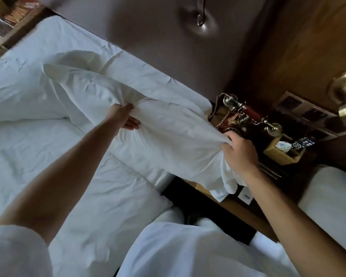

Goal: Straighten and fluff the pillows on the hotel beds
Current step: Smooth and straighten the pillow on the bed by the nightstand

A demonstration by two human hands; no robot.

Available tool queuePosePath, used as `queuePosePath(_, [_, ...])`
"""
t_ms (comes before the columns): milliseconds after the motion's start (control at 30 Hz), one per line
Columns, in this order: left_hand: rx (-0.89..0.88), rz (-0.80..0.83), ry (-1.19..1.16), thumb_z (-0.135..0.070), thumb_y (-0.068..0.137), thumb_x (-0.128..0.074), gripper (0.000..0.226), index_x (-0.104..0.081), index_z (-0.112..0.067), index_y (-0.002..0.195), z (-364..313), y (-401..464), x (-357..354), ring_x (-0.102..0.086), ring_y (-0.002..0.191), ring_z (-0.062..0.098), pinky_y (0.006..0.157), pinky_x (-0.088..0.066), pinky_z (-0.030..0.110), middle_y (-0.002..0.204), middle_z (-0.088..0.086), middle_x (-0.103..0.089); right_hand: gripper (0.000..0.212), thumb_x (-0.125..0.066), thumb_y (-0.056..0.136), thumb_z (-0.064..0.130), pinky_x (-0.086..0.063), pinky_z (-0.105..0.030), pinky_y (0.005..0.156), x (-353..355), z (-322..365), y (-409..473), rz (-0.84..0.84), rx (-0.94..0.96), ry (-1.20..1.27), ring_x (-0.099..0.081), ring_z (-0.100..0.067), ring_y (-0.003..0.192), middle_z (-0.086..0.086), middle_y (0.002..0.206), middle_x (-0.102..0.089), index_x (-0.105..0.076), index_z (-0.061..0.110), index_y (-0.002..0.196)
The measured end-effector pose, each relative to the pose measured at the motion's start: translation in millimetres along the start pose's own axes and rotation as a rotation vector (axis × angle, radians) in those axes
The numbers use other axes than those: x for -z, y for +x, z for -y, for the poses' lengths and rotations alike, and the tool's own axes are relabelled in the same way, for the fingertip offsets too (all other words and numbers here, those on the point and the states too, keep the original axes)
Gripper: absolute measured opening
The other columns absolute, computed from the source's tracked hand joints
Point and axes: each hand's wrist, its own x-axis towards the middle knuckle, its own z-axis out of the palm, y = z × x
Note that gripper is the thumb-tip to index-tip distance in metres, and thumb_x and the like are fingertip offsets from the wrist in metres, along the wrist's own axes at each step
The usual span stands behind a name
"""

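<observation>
Fluffing step in hand: pillow [164,124] raised over bed [88,176], left hand [124,116] and right hand [238,154] each clenching its fabric; next, likely shake, then lay straight at headboard [158,37].

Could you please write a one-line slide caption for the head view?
Both hands, left and right, grip a white pillow over the bed, beside a nightstand phone.

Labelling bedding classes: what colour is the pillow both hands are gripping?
Plain white, no pattern. The soft fabric pillow shows best in the head view, creased where both hands bunch it.
</observation>
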Motion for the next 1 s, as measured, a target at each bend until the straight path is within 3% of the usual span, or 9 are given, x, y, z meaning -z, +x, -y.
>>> queuePosePath(100, [0.040, 0.094, 0.020, -0.026, 0.105, -0.044, 0.047, -0.062, 0.006, 0.077, 6, 17, 2, -0.070, 0.046, 0.024, 0.054, -0.059, 0.033, 0.060, 0.015, -0.073, 0.033, -0.057, 0.094, 0.030, -0.047, -0.037, 0.072, -3, 10, 2, 0.071, -0.088, -0.071, -0.065, -0.029, 0.094, -0.005, 0.104, -0.069, -0.059, 0.019, 0.125])
queuePosePath(167, [0.044, 0.131, 0.019, -0.028, 0.106, -0.044, 0.051, -0.064, 0.008, 0.076, 11, 28, 7, -0.071, 0.048, 0.025, 0.052, -0.060, 0.033, 0.063, 0.017, -0.073, 0.049, -0.060, 0.092, 0.036, -0.048, -0.040, 0.086, -4, 18, 3, 0.093, -0.057, -0.106, -0.059, -0.028, 0.114, -0.006, 0.129, -0.062, -0.052, 0.018, 0.137])
queuePosePath(267, [0.031, 0.185, 0.008, -0.030, 0.106, -0.045, 0.052, -0.065, 0.007, 0.076, 14, 40, 14, -0.071, 0.050, 0.025, 0.052, -0.060, 0.032, 0.064, 0.018, -0.073, 0.086, -0.066, 0.082, 0.053, -0.031, -0.046, 0.116, -10, 32, 7, 0.068, 0.114, -0.137, -0.030, -0.026, 0.150, -0.004, 0.163, -0.033, -0.034, 0.024, 0.156])
queuePosePath(333, [0.024, 0.224, -0.008, -0.031, 0.107, -0.046, 0.050, -0.065, 0.006, 0.080, 16, 45, 15, -0.073, 0.052, 0.024, 0.054, -0.061, 0.032, 0.063, 0.016, -0.074, 0.097, -0.069, 0.079, 0.063, -0.025, -0.051, 0.120, -19, 41, 9, 0.090, 0.169, -0.173, -0.020, -0.027, 0.155, -0.002, 0.169, -0.021, -0.025, 0.031, 0.160])
queuePosePath(500, [0.000, 0.236, -0.108, -0.034, 0.106, -0.053, 0.042, -0.064, 0.002, 0.089, 24, 56, 8, -0.073, 0.055, 0.018, 0.056, -0.061, 0.030, 0.065, 0.011, -0.075, 0.095, -0.068, 0.086, 0.060, -0.036, -0.055, 0.115, -47, 36, 9, 0.135, 0.110, -0.326, -0.021, -0.032, 0.154, -0.006, 0.170, -0.017, -0.015, 0.033, 0.161])
queuePosePath(633, [-0.020, 0.278, -0.069, -0.033, 0.106, -0.053, 0.044, -0.063, 0.004, 0.084, 12, 65, -1, -0.072, 0.051, 0.018, 0.055, -0.061, 0.030, 0.058, 0.008, -0.072, 0.094, -0.060, 0.088, 0.068, -0.051, -0.047, 0.099, -44, 31, 16, 0.137, -0.091, -0.380, -0.046, -0.037, 0.139, -0.008, 0.163, -0.030, -0.011, 0.030, 0.159])
queuePosePath(733, [-0.040, 0.257, -0.075, -0.030, 0.107, -0.050, 0.045, -0.061, 0.003, 0.078, 7, 67, -13, -0.069, 0.046, 0.015, 0.052, -0.059, 0.027, 0.053, 0.005, -0.070, 0.092, -0.054, 0.087, 0.074, -0.055, -0.045, 0.083, -45, 29, 20, 0.122, -0.150, -0.443, -0.061, -0.041, 0.120, -0.014, 0.152, -0.045, -0.017, 0.026, 0.156])
queuePosePath(900, [-0.079, 0.158, -0.103, -0.032, 0.107, -0.049, 0.040, -0.061, 0.003, 0.091, 8, 70, -25, -0.071, 0.050, 0.014, 0.054, -0.059, 0.028, 0.065, 0.013, -0.073, 0.082, -0.050, 0.086, 0.078, -0.057, -0.043, 0.077, -41, 28, 27, 0.081, -0.182, -0.450, -0.068, -0.039, 0.106, -0.012, 0.131, -0.063, -0.028, 0.030, 0.149])
queuePosePath(1000, [-0.258, 0.096, -0.039, -0.038, 0.106, -0.046, 0.053, -0.066, -0.003, 0.072, -2, 73, -27, -0.071, 0.056, 0.022, 0.064, -0.058, 0.035, 0.060, 0.007, -0.073, 0.056, -0.046, 0.098, 0.065, -0.052, -0.039, 0.076, -22, 24, 34, 0.014, -0.259, -0.490, -0.069, -0.037, 0.102, -0.009, 0.115, -0.071, -0.046, 0.030, 0.141])
